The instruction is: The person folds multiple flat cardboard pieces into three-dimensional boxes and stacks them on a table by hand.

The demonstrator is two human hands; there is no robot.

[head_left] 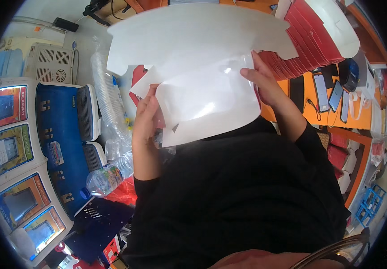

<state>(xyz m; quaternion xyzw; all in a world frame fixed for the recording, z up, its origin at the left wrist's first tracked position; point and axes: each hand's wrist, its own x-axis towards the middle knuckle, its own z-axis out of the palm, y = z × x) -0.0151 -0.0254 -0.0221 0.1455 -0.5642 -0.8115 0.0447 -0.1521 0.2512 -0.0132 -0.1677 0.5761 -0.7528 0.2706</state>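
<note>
In front of me I hold a large white cardboard box blank with notched edges. Its nearer part is bent, and a glossy patch in the middle reflects the light. My left hand grips its left edge beside a folded corner flap, fingers partly behind the card. At the right edge, my right hand pinches it with the thumb on the glossy face and the other fingers behind. Bits of red show past the card near both hands.
Nested red-and-white card pieces stand at the upper right. Several phones lie on the orange desk. To my left are stacked clear plastic cups, a plastic bottle and a blue-and-white drink dispenser.
</note>
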